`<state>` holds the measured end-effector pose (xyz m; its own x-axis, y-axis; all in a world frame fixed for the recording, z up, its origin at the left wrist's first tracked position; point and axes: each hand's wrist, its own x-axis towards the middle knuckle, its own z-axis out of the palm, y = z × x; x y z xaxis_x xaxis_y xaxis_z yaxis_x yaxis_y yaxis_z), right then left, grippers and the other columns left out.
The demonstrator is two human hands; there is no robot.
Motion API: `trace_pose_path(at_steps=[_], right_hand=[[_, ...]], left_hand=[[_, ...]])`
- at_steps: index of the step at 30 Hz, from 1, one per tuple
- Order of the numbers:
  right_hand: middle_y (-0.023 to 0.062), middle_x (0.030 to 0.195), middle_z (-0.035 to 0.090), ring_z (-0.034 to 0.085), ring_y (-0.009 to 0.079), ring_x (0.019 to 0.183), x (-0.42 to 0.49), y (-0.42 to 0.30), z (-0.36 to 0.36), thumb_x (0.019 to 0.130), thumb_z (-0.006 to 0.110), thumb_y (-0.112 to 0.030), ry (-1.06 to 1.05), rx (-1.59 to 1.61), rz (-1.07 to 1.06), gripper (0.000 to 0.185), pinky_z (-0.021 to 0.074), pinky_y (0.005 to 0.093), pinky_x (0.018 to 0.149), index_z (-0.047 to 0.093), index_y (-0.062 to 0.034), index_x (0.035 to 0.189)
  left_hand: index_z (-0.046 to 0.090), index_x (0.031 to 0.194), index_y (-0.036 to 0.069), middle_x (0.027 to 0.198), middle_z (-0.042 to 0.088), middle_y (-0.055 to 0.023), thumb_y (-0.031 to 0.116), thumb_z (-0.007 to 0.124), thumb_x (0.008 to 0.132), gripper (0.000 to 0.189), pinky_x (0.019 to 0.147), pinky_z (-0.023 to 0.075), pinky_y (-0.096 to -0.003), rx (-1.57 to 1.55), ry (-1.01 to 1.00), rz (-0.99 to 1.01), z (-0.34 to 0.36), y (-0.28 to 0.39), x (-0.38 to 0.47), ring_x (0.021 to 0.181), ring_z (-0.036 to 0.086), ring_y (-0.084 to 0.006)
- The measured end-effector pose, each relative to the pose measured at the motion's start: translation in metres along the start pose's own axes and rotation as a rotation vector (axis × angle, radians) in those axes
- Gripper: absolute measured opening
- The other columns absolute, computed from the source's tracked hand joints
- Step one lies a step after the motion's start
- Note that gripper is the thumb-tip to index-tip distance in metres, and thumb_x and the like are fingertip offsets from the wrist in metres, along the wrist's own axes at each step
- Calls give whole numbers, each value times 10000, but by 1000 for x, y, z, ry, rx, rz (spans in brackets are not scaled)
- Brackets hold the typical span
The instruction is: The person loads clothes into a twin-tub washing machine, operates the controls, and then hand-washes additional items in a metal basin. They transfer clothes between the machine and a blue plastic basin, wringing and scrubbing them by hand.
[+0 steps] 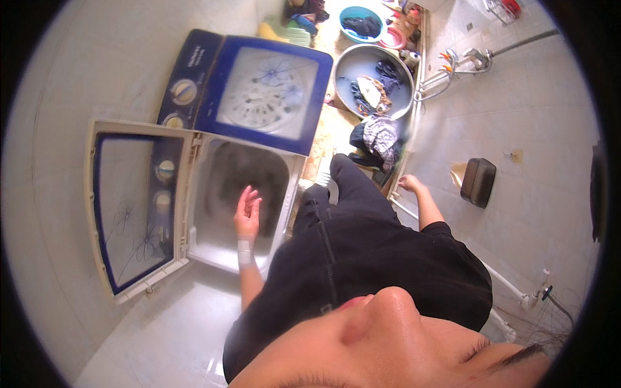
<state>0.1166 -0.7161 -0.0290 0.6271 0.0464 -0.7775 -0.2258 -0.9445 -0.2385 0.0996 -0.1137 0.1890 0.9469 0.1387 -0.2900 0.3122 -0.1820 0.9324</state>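
My left hand hangs over the uncovered tub of a twin-tub washing machine. Its fingers are apart and hold nothing; a pale band wraps the wrist. The tub's hinged lid, blue-framed with a clear panel, stands raised at the left. Beside the tub, the other blue lid is down, with a perforated round plate visible through it. Out to my right, near the tiled wall, is my right hand, its fingers loosely curled. Nothing shows in it, but the inside of the fingers is hidden.
Ahead on the floor stands a large metal basin with clothes in water. Behind it are a teal basin of dark clothes and a pink basin. Piled clothes lie before my feet. Taps and a dark basket are on the right wall.
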Motion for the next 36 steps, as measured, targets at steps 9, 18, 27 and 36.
trace_pose_path(at_steps=[9,18,27,36], right_hand=[[146,960,703,676,290,886,40,25,-13,840,651,-307,8,217,-16,290,530,389,805,702,-86,1021],[162,1017,687,647,319,986,94,54,-124,837,591,-286,160,222,104,296,502,400,883,697,-59,995],[167,987,690,659,313,952,104,58,-122,840,606,-280,236,394,188,298,507,383,866,680,-45,1008],[137,997,702,666,270,942,58,43,3,837,621,-305,93,407,196,306,516,361,851,706,-71,1013]], left_hand=[[452,1384,43,1235,594,-119,70,566,954,445,919,480,-293,31,-88,21,81,38,84,1027,621,-173],[468,1365,22,1225,600,-117,41,562,949,427,930,472,-289,99,-66,-75,148,81,145,1046,616,-175],[477,1358,15,1232,593,-112,13,563,942,425,937,470,-289,92,-114,-166,161,85,157,1070,602,-172],[470,1368,23,1243,591,-110,22,549,948,428,955,455,-291,133,-231,-163,132,81,155,1068,604,-159]])
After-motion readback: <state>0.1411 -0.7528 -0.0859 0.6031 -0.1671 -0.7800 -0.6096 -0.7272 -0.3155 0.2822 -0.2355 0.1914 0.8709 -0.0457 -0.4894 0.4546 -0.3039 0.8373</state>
